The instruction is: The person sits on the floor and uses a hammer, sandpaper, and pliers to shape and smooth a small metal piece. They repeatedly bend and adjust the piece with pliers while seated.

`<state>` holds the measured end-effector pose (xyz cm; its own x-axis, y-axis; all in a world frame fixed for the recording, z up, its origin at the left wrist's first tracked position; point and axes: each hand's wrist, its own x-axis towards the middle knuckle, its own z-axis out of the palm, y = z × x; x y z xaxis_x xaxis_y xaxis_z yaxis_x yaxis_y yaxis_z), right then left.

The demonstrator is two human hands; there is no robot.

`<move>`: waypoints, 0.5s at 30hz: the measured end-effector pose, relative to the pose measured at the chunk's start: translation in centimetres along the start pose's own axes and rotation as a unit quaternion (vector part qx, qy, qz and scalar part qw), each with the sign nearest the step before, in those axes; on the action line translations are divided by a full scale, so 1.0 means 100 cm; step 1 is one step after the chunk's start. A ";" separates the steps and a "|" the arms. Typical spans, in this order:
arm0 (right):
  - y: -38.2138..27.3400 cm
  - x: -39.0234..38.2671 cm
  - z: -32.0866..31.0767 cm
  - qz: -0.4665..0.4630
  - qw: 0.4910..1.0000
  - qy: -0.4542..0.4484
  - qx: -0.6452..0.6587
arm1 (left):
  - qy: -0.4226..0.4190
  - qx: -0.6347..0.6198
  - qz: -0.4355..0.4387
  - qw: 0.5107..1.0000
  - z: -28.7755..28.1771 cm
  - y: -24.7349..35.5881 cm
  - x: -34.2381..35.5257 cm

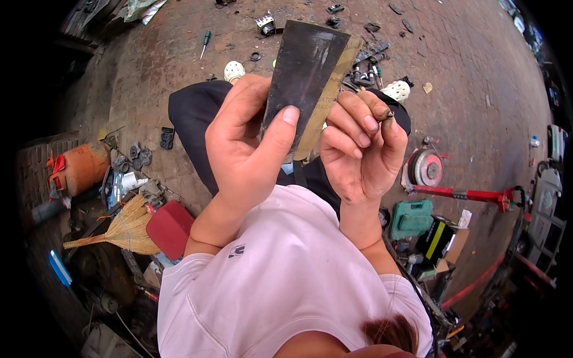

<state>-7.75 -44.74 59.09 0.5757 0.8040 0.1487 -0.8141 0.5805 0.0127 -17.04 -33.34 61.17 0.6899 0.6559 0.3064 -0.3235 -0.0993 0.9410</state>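
My left hand (245, 134) grips a folded sheet of sandpaper (307, 71), thumb on its dark grit face and fingers behind it. Along the right side the sheet's tan printed backing shows. Close by on the right, my right hand (364, 134) pinches a small dark metal piece (389, 114) between thumb and forefinger, its other fingers curled. Most of that piece is hidden by the fingertips, so its exact kind is unclear. Both hands are raised above my lap, and the piece is apart from the sandpaper.
Beyond my feet, a screwdriver (206, 43) and several dark parts lie on the brick floor. To the left are an orange gas cylinder (86, 169), a straw broom (128, 224) and a red stool-like object (169, 229). At right sit a brake-drum-like disc (425, 168), a red bar (462, 194) and a green case (412, 218).
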 end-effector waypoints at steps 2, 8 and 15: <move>0.000 -0.001 0.001 -0.017 0.997 0.009 -0.075 | -0.003 0.004 0.011 1.000 0.001 0.000 0.000; 0.003 -0.007 0.007 -0.161 0.874 0.096 -0.449 | -0.006 0.047 0.027 0.998 0.003 0.002 -0.001; 0.011 -0.005 0.008 -0.312 0.652 0.076 -0.687 | -0.017 0.095 0.103 0.990 0.010 -0.005 0.001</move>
<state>-9.03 -44.59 59.84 0.8483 0.2992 0.4369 0.3585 0.2829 -0.8897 -16.15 -33.92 60.84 0.6442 0.5816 0.4968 -0.3346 -0.3698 0.8668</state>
